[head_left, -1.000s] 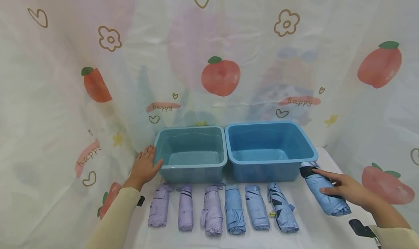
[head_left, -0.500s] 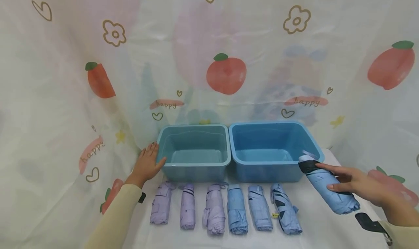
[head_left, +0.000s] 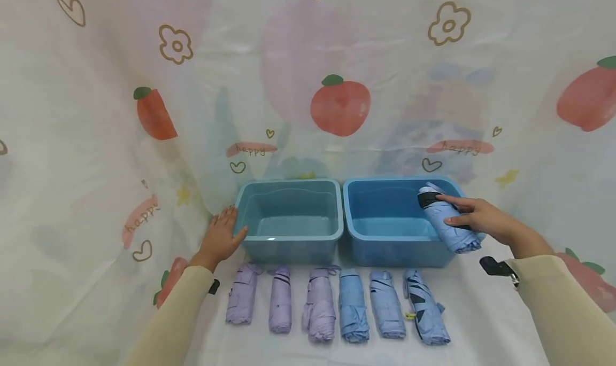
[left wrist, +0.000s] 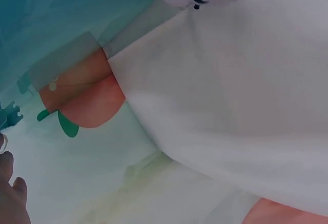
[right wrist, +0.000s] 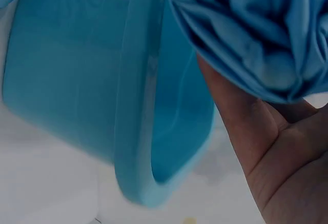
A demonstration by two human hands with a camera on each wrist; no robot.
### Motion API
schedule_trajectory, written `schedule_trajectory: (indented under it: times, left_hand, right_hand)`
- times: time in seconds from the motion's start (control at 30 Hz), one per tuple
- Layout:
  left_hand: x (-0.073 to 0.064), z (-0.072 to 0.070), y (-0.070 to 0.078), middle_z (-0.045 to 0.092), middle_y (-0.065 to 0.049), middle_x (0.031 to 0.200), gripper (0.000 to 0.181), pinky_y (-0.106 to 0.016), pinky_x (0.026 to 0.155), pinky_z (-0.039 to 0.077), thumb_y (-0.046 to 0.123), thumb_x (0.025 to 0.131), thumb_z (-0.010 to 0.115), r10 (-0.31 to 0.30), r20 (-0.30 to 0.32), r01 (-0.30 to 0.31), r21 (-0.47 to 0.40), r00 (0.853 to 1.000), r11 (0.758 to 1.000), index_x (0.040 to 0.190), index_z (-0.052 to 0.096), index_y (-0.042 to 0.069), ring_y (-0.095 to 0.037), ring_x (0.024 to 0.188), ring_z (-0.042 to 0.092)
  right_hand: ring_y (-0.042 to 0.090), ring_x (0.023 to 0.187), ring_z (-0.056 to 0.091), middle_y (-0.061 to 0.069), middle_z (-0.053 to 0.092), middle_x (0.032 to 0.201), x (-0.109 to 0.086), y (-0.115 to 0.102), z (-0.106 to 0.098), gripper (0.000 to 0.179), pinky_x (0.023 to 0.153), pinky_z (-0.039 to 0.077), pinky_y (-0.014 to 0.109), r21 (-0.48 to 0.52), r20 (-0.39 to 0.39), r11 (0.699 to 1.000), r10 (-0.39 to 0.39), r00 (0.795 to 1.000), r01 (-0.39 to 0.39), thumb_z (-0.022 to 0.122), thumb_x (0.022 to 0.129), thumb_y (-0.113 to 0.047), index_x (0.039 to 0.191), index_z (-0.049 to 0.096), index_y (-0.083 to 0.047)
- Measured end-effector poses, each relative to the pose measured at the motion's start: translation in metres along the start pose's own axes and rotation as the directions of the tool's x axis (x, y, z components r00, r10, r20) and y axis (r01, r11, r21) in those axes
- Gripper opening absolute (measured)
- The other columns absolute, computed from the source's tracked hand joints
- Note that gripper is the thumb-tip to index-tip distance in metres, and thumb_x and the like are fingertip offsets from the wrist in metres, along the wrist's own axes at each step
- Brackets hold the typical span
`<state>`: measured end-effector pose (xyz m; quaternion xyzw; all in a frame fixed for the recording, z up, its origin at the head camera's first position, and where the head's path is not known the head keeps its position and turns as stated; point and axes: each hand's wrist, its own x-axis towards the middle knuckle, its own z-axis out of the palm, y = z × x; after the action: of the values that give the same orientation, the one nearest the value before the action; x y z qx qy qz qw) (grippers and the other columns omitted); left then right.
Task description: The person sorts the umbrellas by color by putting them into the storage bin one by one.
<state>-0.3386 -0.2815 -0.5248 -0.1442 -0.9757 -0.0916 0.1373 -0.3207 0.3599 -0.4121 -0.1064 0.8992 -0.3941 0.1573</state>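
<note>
My right hand (head_left: 474,216) grips a folded blue umbrella (head_left: 449,224) with a black band, held tilted over the right end of the blue bin (head_left: 399,252). In the right wrist view the gathered end of that umbrella (right wrist: 256,34) fills the upper right, above the bin's rim (right wrist: 134,106). My left hand (head_left: 221,238) rests with straight fingers against the left side of the grey-green bin (head_left: 289,251). Fingers of the left hand (left wrist: 13,193) show at the lower left edge of the left wrist view. Both bins look bare inside.
In front of the bins lies a row of folded umbrellas on the white table: lilac ones (head_left: 280,302) to the left, blue ones (head_left: 387,304) to the right. A printed curtain (head_left: 298,88) hangs behind and at both sides.
My right hand has carried the blue umbrella up and left, from beside the blue bin to over its right end. The left hand stays at the grey-green bin; the head view has shifted slightly.
</note>
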Motion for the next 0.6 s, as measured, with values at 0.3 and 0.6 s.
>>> schedule_trajectory:
  times: [0.3, 0.6]
  left_hand:
    - [-0.003, 0.005, 0.009, 0.024, -0.015, 0.143, 0.077, -0.050, 0.103, 0.011, 0.056, 0.088, 0.033, -0.019, 0.010, 0.019, 0.004, 1.000, 1.000, 0.139, 0.025, -0.001, -0.029, 0.132, 0.014]
    - [0.002, -0.004, 0.010, 0.027, -0.015, 0.142, 0.077, -0.050, 0.103, 0.012, 0.057, 0.088, 0.034, -0.012, 0.002, 0.012, 0.037, 1.000, 0.999, 0.138, 0.028, -0.001, -0.029, 0.132, 0.016]
  right_hand:
    - [0.049, 0.124, 0.017, 0.026, 0.004, 0.144, 0.055, 0.007, 0.005, 0.074, 0.084, 0.031, 0.063, 0.074, 0.073, 0.995, 0.064, 0.995, -0.069, 0.062, 0.080, -0.040, 0.142, 0.024, -0.026]
    - [0.045, 0.117, 0.031, 0.028, 0.003, 0.143, 0.106, 0.022, 0.021, 0.075, 0.075, 0.045, 0.047, 0.074, 0.147, 0.985, 0.147, 0.978, -0.159, 0.064, 0.081, -0.030, 0.142, 0.024, -0.016]
